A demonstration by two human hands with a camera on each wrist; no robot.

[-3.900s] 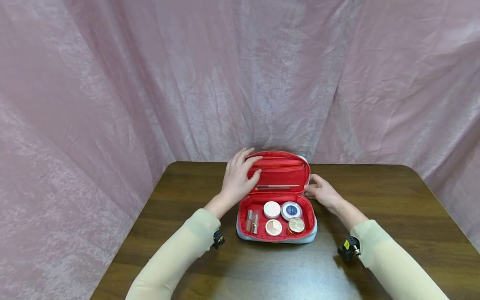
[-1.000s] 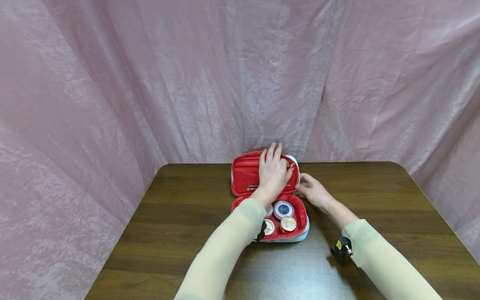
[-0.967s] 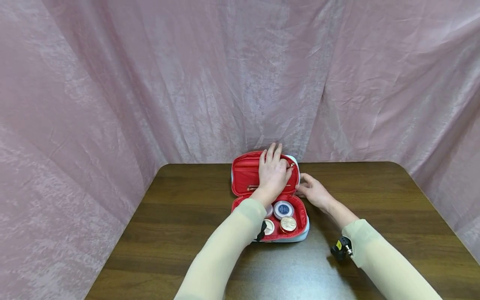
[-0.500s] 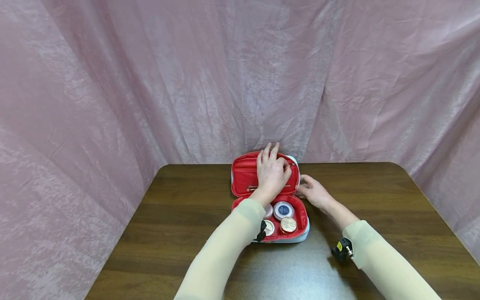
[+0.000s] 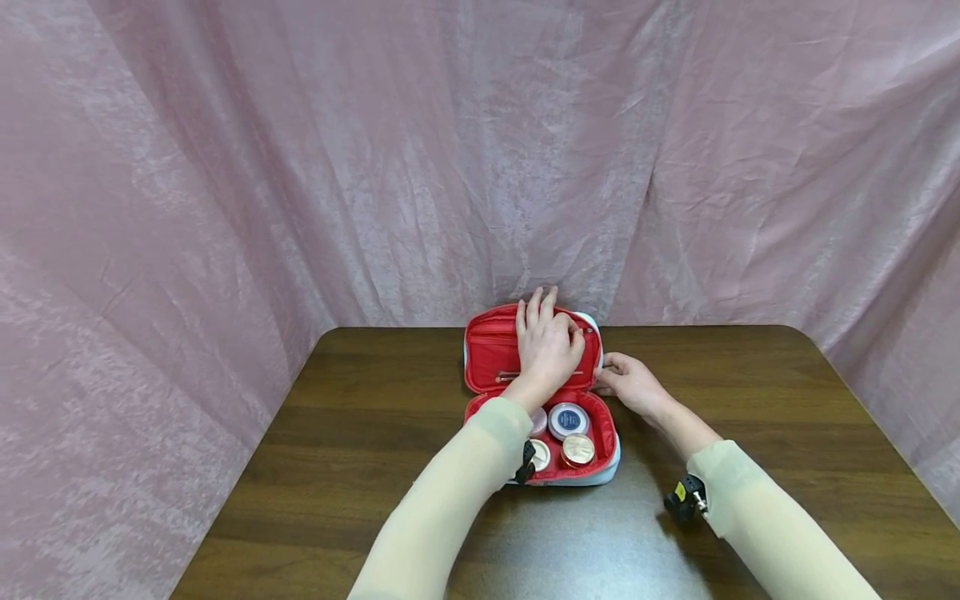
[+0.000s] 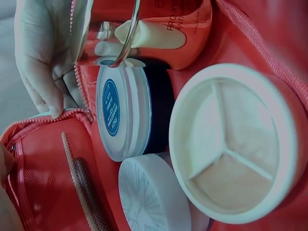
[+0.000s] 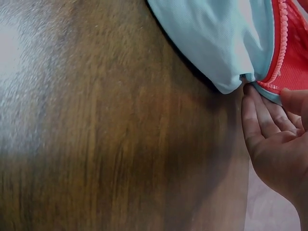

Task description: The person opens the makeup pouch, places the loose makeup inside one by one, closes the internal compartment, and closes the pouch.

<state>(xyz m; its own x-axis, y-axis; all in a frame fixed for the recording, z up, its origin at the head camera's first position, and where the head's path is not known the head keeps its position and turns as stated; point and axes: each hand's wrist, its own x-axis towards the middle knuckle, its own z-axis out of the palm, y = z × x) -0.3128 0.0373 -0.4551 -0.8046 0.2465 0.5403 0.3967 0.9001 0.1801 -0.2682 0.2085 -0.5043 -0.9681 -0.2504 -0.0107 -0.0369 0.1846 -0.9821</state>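
Note:
A makeup bag, light blue outside and red inside, lies unzipped on the table with its lid raised. Over the lid, my left hand brings thumb and index finger together at the right end of the inner pocket's zip, seemingly on its zipper pull; the other fingers extend upward. My right hand pinches the lid's right edge near the hinge, thumb inside and fingers behind, as the right wrist view shows. Makeup brushes sit in the lid. The base holds a three-section palette, a blue-labelled round container and a white round case.
A gold-lidded jar stands in the bag's front right corner. My left forearm covers the bag's left part. The brown wooden table ends at a pink velvet curtain close behind the lid.
From the bag's left side, my left hand has crossed over to the lid's right part, its thumb and index finger now together. My right hand keeps its hold on the lid edge.

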